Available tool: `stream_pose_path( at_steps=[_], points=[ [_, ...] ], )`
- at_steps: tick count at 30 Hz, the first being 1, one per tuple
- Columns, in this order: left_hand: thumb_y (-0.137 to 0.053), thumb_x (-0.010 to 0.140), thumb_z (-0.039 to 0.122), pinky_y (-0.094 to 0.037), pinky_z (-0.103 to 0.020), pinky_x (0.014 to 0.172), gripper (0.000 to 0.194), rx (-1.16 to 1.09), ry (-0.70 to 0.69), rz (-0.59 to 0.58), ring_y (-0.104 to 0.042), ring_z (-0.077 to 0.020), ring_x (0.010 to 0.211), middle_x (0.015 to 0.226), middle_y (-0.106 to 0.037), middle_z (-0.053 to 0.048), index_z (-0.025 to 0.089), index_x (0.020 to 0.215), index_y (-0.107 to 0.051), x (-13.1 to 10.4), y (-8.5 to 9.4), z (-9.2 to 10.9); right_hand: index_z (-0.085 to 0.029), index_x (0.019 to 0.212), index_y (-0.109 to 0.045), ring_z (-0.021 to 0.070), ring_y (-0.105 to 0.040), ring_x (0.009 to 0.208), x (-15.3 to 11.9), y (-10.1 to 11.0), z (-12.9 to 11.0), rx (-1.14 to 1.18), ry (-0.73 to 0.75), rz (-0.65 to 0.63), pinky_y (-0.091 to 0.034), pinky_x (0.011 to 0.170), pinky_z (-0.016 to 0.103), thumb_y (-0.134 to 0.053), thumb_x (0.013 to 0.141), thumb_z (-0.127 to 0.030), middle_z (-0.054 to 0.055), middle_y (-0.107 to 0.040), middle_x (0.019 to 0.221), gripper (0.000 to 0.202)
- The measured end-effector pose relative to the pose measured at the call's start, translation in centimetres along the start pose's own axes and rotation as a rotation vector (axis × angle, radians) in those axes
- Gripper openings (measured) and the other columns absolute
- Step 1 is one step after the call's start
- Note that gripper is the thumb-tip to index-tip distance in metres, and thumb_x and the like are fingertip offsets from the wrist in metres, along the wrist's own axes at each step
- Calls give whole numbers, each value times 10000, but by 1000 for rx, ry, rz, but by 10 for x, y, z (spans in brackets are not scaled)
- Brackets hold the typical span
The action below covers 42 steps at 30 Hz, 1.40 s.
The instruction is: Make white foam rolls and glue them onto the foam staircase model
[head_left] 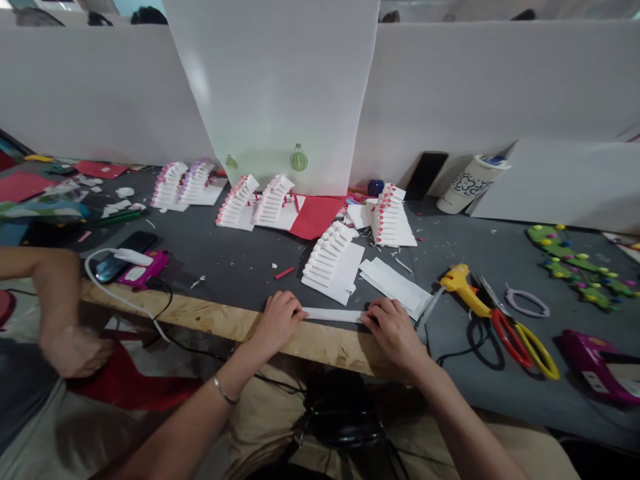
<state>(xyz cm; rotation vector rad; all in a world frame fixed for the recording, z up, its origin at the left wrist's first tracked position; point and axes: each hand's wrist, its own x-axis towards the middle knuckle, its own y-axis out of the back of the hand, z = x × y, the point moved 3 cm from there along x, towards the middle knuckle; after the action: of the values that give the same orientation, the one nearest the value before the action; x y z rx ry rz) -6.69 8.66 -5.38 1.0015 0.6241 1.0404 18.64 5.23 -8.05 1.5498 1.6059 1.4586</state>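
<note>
Grip of the left hand (283, 317) pinches one end of a narrow white paper strip (334, 315); the right hand (395, 327) pinches the other, at the front edge of the bench (230, 267). Just beyond sits a white stick-lined model (325, 260); a yellow glue gun (466, 290) lies right of it.

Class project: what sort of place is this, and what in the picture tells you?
Probably a craft workshop: a yellow glue gun and scissors lie on the dark tabletop, along with white pieces carrying rows of small sticks.
</note>
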Motion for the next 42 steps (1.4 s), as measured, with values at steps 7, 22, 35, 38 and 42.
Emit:
stream_pose_path(
  at_steps=[7,22,35,38,42],
  points=[
    [-532,918,269,-369,-350,774,207,168,18,-93,-506,-212,894,875,-581,-50,161,756,-601,5,1,4,-188,750,-603,239,-514,850,8,7,-7,-148,24,-73,-423,736,359,-530,927,-291,94,-607,891,217],
    [-565,867,119,-442,-331,826,208,189,-218,9,-513,-191,948,1037,-560,-60,187,1060,-605,5,4,14,-207,659,-540,219,-517,709,22,8,2,-106,21,-100,-410,671,342,-654,844,-314,50,-568,713,242],
    [-410,939,116,-460,-320,779,314,464,-531,-178,-554,-201,967,1108,-619,-107,127,1234,-515,-11,-11,31,-146,1276,-511,265,-535,1172,-1,18,-56,-58,132,113,-426,980,435,-410,951,-237,146,-607,1249,353],
    [-431,933,121,-458,-334,788,248,470,-545,-181,-559,-211,965,1049,-633,-112,100,1128,-583,-11,-12,32,-123,1411,-407,248,-391,1342,-9,8,-96,-139,248,22,-307,1099,413,-423,951,-291,113,-494,1427,490],
    [-458,924,127,-451,-340,767,242,494,-575,-164,-565,-219,939,1030,-641,-115,78,1125,-583,-11,-11,33,-58,1432,-378,263,-354,1372,-16,-9,-103,-191,214,-31,-239,1140,404,-485,912,-467,146,-447,1461,670]
  ],
)
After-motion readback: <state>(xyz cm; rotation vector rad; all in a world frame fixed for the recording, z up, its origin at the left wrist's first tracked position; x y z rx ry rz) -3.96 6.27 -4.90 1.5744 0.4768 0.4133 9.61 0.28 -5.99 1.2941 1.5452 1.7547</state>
